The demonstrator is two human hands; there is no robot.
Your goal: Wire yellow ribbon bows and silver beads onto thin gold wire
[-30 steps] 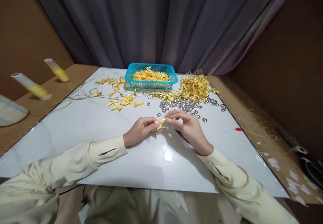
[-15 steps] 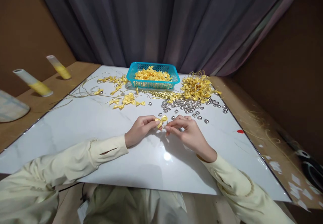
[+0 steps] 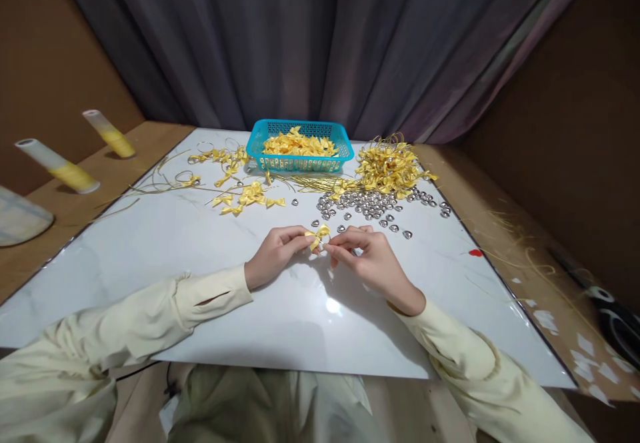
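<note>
A small yellow ribbon bow (image 3: 319,235) is held between both hands over the white board (image 3: 200,250). My left hand (image 3: 275,253) pinches the bow from the left. My right hand (image 3: 367,260) is closed, its fingertips meeting the bow from the right; what it pinches there is too small to make out. Just beyond the hands lie several small silver beads (image 3: 370,204). Both forearms rest on the board.
A turquoise basket (image 3: 300,146) of yellow bows stands at the back. A heap of yellow bows with loops (image 3: 393,163) lies to its right, loose bows (image 3: 245,196) to its left. Two thread spools (image 3: 55,165) lie on the wooden table at left.
My right hand has come down from over the bow to its right side, fingertips now at the bow's centre. The left hand keeps its pinch in place.
</note>
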